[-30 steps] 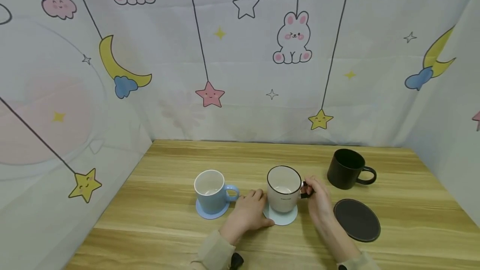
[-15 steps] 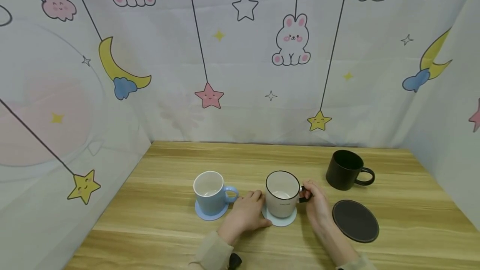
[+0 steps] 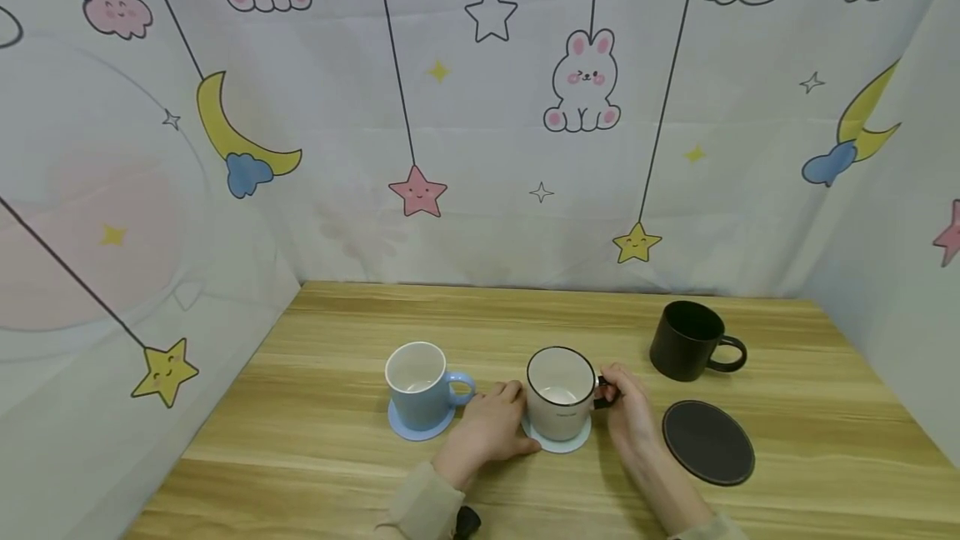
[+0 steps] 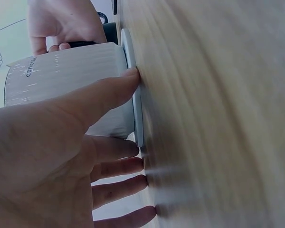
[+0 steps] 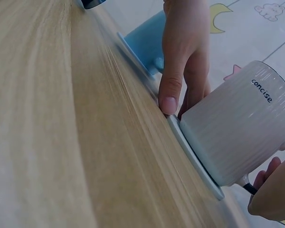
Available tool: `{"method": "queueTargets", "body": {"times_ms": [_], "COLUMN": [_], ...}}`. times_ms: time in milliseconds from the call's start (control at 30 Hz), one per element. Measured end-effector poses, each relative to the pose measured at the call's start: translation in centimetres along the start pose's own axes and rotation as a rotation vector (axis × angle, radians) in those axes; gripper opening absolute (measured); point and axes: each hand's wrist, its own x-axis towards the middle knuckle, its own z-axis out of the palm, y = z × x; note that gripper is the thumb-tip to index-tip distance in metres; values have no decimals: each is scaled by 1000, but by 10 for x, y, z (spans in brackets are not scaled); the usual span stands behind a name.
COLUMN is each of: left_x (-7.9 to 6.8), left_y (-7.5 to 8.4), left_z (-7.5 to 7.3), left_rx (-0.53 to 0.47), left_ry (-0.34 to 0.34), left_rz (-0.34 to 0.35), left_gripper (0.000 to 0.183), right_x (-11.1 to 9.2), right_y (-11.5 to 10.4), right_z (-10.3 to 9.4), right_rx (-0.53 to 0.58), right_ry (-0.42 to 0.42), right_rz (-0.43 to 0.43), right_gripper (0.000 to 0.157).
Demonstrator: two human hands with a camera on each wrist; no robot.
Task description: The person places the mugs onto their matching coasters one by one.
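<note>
A white mug (image 3: pixel 560 407) with a black rim, black handle and the word "concise" stands upright on a pale blue-green coaster (image 3: pixel 558 445). My right hand (image 3: pixel 632 419) pinches the mug's handle from the right. At the coaster's left side is my left hand (image 3: pixel 491 425). The left wrist view shows its thumb touching the coaster's edge, with the index fingertip close by and the other fingers extended, tips down on the table. Seen from the right wrist, the mug's base (image 5: pixel 199 154) lies flat along the coaster.
Left of the hands, a light blue mug (image 3: pixel 420 398) stands on a blue coaster (image 3: pixel 401 432). A black mug (image 3: pixel 681 348) sits at the back right, behind a black round coaster (image 3: pixel 708 444). Patterned white cloth (image 3: pixel 487 148) hangs behind the wooden table (image 3: pixel 360 490).
The white mug has come down and slightly toward me, covering more of its coaster, with my right hand following on the handle. My left hand stays at the coaster.
</note>
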Motion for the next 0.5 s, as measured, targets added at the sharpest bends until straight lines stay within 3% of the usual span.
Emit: {"method": "queueTargets", "body": {"times_ms": [233,500], "left_x": [1,-1], "left_y": [1,4], "left_z": [1,-2], "left_rx": [8,0], "left_ry": [-7,-21], "left_rz": [-1,-2], "left_gripper": [76,79], "right_x": [1,2], "right_y": [2,2], "right_z": [-2,-6], "right_rx": [-12,-182], "right_ry": [10,32], "right_rz": [-5,-18], "right_gripper": [40,37]}}
